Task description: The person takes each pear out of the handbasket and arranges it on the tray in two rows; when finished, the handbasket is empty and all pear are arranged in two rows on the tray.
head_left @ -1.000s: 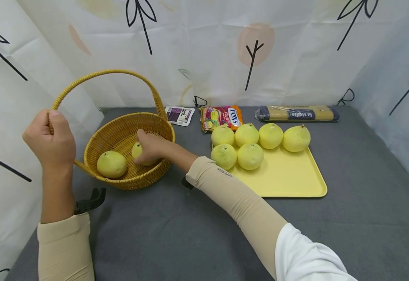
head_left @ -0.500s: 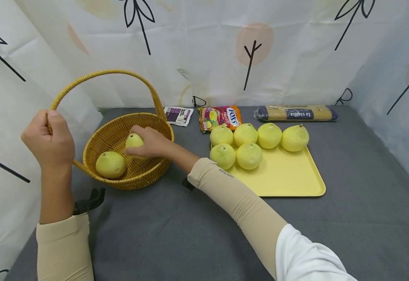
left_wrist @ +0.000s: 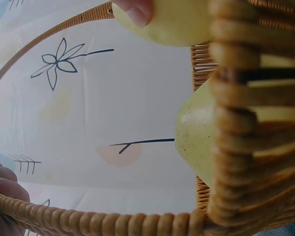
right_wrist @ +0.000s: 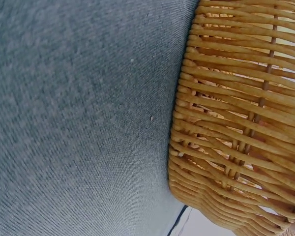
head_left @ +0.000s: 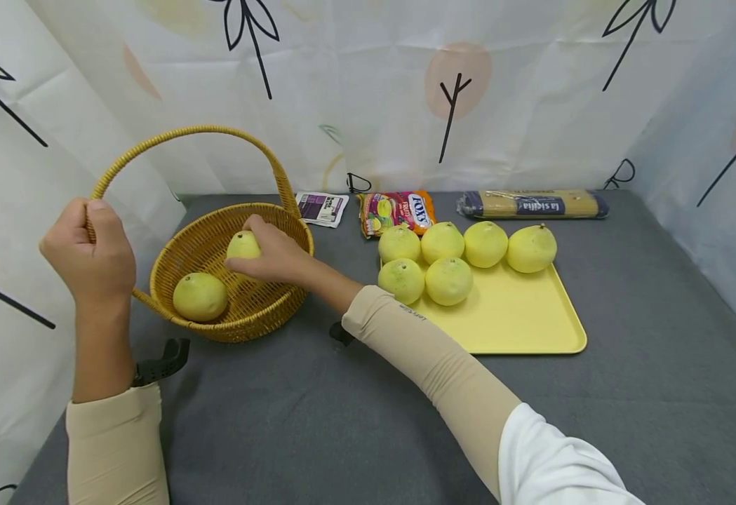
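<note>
A woven basket point(head_left: 260, 324) with a tall arched handle point(head_left: 181, 132) stands on the left of the table. My left hand point(head_left: 92, 245) grips the handle's left side; some of its fingers point(left_wrist: 9, 184) appear in the left wrist view. Inside the basket, my right hand point(head_left: 273, 252) holds a yellow-green pomelo point(head_left: 243, 245) from its right side, thumb toward me. That pomelo shows over the rim in the left wrist view, with a fingertip point(left_wrist: 139, 17) on it. A second pomelo point(head_left: 200, 297) lies at the basket's front left. The right wrist view is mostly basket wall point(right_wrist: 236, 108).
To the right, several pomelos point(head_left: 448, 280) sit in two rows on a yellow tray point(head_left: 519, 322). Behind stand a purple-and-white packet point(head_left: 322, 208), a FOX'S candy bag point(head_left: 396, 212) and a pack of spaghetti point(head_left: 534, 204). A printed white curtain point(head_left: 368, 91) borders the grey tabletop point(head_left: 317, 421).
My right hand has raised its pomelo a little and shifted it toward the back of the basket. The left hand keeps its grip on the handle.
</note>
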`<move>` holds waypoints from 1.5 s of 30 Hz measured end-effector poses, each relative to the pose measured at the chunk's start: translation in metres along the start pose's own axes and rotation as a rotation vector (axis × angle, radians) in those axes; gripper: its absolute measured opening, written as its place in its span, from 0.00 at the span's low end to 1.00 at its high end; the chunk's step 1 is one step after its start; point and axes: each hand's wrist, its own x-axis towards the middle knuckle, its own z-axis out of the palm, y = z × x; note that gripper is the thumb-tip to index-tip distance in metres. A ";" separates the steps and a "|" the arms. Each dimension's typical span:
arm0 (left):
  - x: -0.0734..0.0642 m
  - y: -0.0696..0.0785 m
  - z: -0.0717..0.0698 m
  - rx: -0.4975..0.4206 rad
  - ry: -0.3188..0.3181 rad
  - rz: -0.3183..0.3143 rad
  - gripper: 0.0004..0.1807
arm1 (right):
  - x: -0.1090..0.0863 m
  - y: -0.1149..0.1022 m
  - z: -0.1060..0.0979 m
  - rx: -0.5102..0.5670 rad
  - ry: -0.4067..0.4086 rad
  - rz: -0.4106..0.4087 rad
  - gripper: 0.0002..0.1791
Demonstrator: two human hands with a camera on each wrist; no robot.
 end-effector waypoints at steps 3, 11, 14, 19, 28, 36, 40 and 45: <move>0.000 0.000 0.000 0.002 -0.001 -0.001 0.21 | -0.002 -0.001 -0.002 0.001 0.027 -0.007 0.24; 0.000 0.000 0.001 -0.001 -0.001 0.006 0.21 | -0.009 -0.004 -0.003 0.004 0.055 -0.024 0.23; -0.001 0.000 0.001 -0.002 -0.003 0.007 0.21 | -0.012 -0.005 -0.004 0.001 0.063 -0.027 0.23; -0.001 -0.001 0.001 -0.007 0.002 0.010 0.21 | -0.017 -0.004 -0.005 0.004 0.083 -0.042 0.21; -0.001 -0.001 0.000 -0.008 0.007 0.003 0.21 | -0.028 -0.004 -0.007 -0.084 0.141 -0.084 0.19; -0.001 0.000 0.001 -0.017 0.003 0.011 0.21 | -0.037 -0.002 -0.011 -0.076 0.164 -0.117 0.21; 0.000 0.002 0.001 -0.009 0.000 0.017 0.21 | -0.045 -0.003 -0.014 -0.024 0.112 -0.153 0.23; 0.000 0.002 0.000 -0.004 0.005 0.017 0.21 | -0.055 -0.005 -0.018 0.120 0.037 -0.176 0.26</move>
